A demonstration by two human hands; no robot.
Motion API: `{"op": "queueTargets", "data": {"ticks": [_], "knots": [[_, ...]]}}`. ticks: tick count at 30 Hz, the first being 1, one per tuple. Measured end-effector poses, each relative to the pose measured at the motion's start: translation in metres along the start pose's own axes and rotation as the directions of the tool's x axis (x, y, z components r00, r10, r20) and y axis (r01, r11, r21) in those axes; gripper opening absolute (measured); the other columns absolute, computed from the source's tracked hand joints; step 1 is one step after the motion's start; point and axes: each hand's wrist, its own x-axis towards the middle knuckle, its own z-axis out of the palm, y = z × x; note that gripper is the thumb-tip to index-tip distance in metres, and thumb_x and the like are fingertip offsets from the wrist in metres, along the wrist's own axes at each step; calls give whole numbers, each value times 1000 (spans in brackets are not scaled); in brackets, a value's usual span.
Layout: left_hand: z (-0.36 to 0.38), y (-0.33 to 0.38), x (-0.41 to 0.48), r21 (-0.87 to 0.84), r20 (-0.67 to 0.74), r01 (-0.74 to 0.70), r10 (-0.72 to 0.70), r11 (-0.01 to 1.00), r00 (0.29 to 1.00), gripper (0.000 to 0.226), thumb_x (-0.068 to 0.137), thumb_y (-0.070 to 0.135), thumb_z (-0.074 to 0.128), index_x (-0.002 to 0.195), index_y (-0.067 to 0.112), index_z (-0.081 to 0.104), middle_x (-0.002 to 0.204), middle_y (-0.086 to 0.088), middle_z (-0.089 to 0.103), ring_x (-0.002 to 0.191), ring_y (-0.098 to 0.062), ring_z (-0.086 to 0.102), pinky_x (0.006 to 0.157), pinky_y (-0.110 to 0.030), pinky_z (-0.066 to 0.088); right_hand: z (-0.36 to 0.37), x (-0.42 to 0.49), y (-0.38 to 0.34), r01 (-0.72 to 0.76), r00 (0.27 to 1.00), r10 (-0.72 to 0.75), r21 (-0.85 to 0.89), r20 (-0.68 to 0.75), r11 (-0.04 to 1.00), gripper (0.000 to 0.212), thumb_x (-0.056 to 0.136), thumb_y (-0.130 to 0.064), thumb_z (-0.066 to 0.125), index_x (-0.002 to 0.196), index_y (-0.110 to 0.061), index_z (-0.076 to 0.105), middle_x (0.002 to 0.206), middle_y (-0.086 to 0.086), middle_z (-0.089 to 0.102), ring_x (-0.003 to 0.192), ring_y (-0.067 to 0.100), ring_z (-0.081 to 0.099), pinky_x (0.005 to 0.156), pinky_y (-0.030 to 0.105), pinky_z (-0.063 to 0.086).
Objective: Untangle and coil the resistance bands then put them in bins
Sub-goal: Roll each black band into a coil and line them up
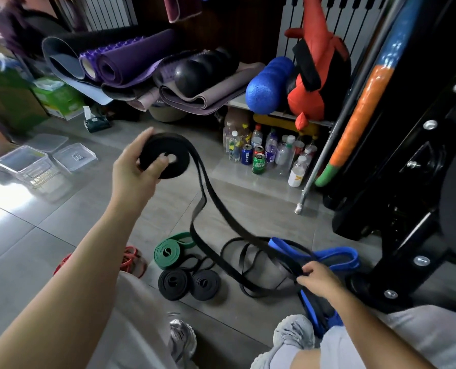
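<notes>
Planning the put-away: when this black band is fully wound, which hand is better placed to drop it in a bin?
Left. The left hand grips the black coil, and the clear bins lie on its side; the right hand is low, pinching the loose tail.

Saw dull, matt rubber in the black band and the green coil. Noted clear, glossy plastic in the bins, a soft sheen on the smooth grey floor tiles, pebbly matt foam on the blue roller, and gloss-black painted metal with bright bolts on the frame.
</notes>
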Motion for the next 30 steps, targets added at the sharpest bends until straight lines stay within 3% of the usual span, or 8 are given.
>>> {"op": "queueTargets", "data": {"ticks": [5,7,11,14,17,21,26,30], "knots": [[24,-3,-26,275,325,-222,127,935,937,59,82,10,69,135,26,49,112,6,57,107,-16,55,93,-26,41,-24,-12,-46,213,976,-208,-79,67,974,47,81,-38,68,123,-22,55,120,0,58,106,17,56,90,26,41],[38,-2,-37,293,425,-272,130,916,896,59,83,13,69,136,29,48,106,8,56,100,-12,53,87,-20,38,-35,-22,-73,332,939,-337,65,76,941,45,78,-39,73,118,-27,57,122,2,58,108,17,59,97,32,44],[61,3,-51,273,524,-306,126,912,842,60,85,12,65,137,33,45,104,9,53,96,-6,49,82,-6,35,-62,-55,-128,575,775,-632,425,-8,699,64,56,-52,80,113,-43,50,127,-6,56,118,10,54,101,31,43],[67,8,-56,222,532,-314,155,923,832,60,85,10,65,137,33,46,106,10,54,96,2,48,83,-10,38,-81,-69,-157,684,672,-737,445,-77,578,46,72,-27,80,109,-39,57,115,-10,66,110,2,60,97,23,45],[67,15,-57,139,476,-277,181,951,861,62,83,9,66,134,38,45,103,11,55,94,5,50,83,-21,46,-97,-75,-170,708,639,-759,480,-126,517,31,69,-19,79,93,-34,64,93,-13,71,89,1,68,87,21,52],[68,24,-59,-43,359,-138,144,990,922,62,79,7,67,120,49,46,115,2,60,110,-10,56,99,-35,45,-96,-74,-169,684,622,-774,562,-115,466,29,73,-6,74,93,-26,66,88,-11,72,83,1,68,78,18,53],[72,24,-61,-217,273,17,44,976,961,59,81,-5,65,117,40,52,113,12,63,108,-13,60,95,-48,49,-80,-77,-168,593,663,-724,724,-191,352,28,79,4,66,92,-20,68,82,-12,74,80,0,68,71,13,51],[71,27,-61,-258,337,48,44,965,940,48,85,-1,63,117,34,53,113,6,61,103,-11,61,84,-40,54,-88,-81,-167,555,653,-736,774,-180,304,23,71,-9,70,93,-18,69,83,-7,75,79,3,69,68,14,51]]}}
